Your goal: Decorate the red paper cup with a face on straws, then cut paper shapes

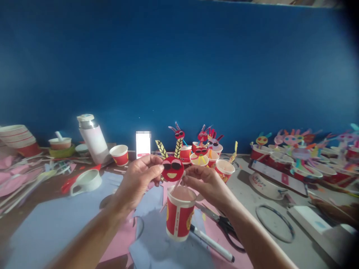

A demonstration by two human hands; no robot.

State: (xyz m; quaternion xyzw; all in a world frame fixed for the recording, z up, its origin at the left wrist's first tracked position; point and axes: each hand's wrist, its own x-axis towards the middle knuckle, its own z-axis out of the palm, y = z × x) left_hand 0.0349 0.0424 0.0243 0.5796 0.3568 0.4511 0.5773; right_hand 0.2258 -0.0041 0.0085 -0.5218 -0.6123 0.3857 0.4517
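My left hand pinches the left edge of a round red paper face, which has dark half-lidded eyes, a pale yellow mouth and two yellow antennae with black marks. On its other side, my right hand has its fingers closed at the lower right edge of the face, by a thin stick. That stick slants down toward the mouth of a red and white paper cup standing upright just below. Whether the stick touches the cup is too small to tell.
Scissors and a marker lie right of the cup on blue and pink paper. Behind stand decorated cups, a plain cup, a phone and a white bottle. More decorated cups crowd the right.
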